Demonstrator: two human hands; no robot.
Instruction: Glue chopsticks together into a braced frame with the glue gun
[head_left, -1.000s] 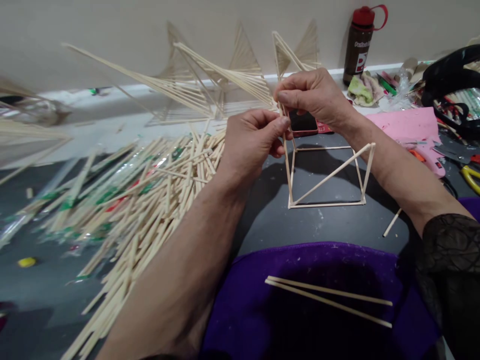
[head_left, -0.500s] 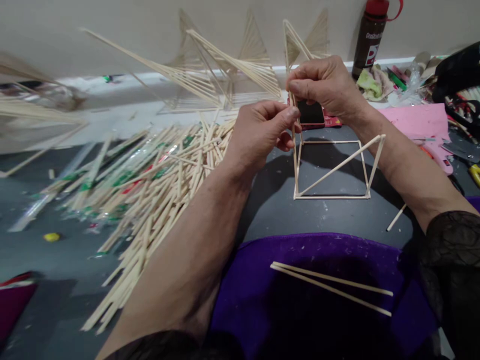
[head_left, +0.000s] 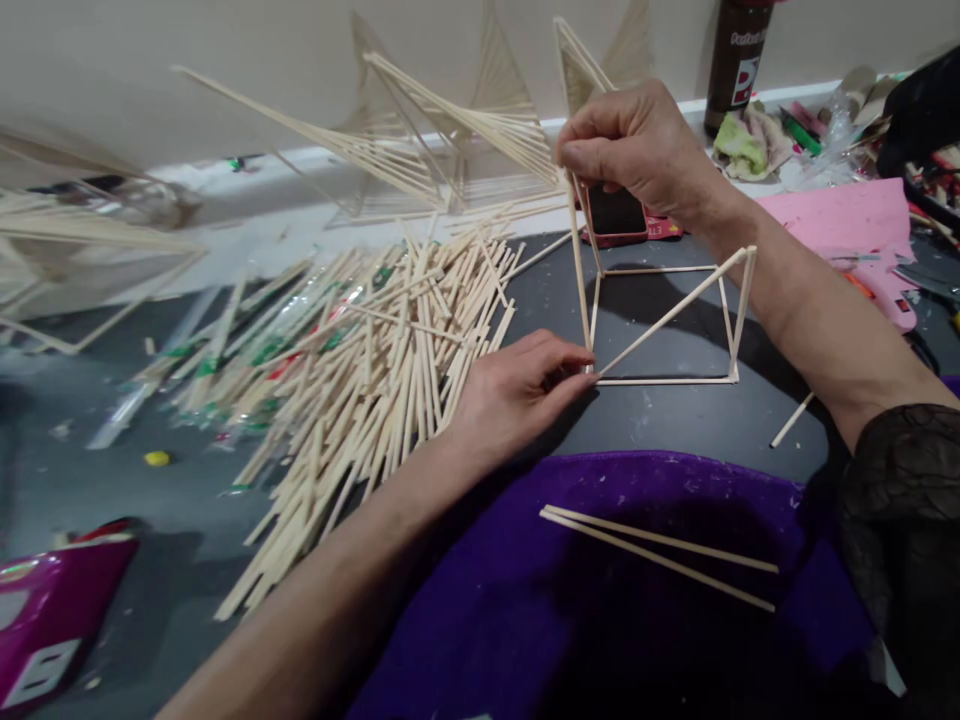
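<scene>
A frame of thin wooden sticks (head_left: 660, 381) stands on the grey table, with a square base and sticks slanting up from its corners. My right hand (head_left: 630, 140) pinches the top ends of the sticks that rise on the frame's left side. Down at the near left corner, my left hand (head_left: 529, 390) has thumb and fingertips closed round the foot of the upright stick (head_left: 579, 270). On the right, two sticks meet at a raised peak (head_left: 750, 250). Two loose sticks (head_left: 660, 545) lie on the purple cloth in front of me.
A large heap of wooden sticks (head_left: 405, 370), some in plastic wrappers, covers the table's left. Finished-looking stick structures (head_left: 480, 120) stand along the wall. Behind the frame lies a phone (head_left: 619, 212). A dark bottle (head_left: 739, 70) and pink foam sheet (head_left: 840, 230) sit right.
My left hand has moved down from the upper part of the sticks to the frame's near left corner. My right hand stays at the top. The view has shifted slightly.
</scene>
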